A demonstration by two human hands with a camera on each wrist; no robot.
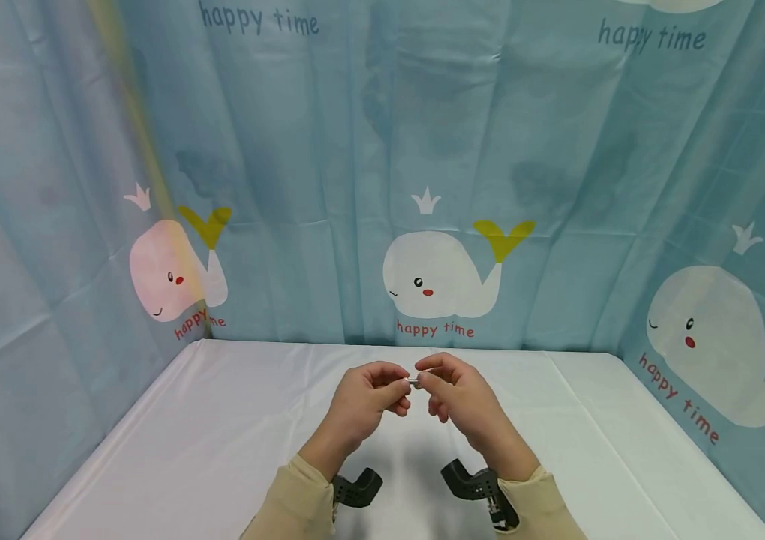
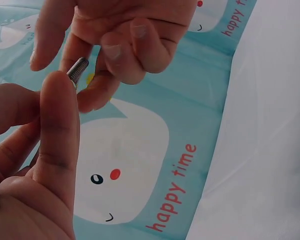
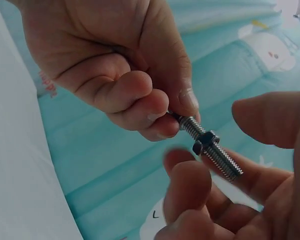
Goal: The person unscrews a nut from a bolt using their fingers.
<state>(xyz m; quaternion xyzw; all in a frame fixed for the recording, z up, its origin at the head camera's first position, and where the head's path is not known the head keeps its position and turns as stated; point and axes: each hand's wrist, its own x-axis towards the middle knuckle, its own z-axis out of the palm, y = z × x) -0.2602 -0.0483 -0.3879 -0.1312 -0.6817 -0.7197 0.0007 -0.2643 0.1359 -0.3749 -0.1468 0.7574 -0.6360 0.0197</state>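
Observation:
Thumb and fingers of my left hand [image 1: 365,394] pinch one end of a threaded metal bolt [image 3: 227,162], which juts out tilted toward the right hand. A hex nut [image 3: 206,142] sits partway along the thread. My right hand [image 1: 463,394] is around the bolt's free end, its thumb raised away and a finger passing behind the shaft near the nut. In the left wrist view the bolt's tip [image 2: 80,69] shows past the left fingertips; its gripped end is hidden by them. Both hands are held up over the table.
A white-covered table [image 1: 220,435] lies below the hands. Blue curtains [image 1: 328,165] printed with whales surround it at the back and sides. Each wrist carries a black camera mount [image 1: 358,489] below the hand.

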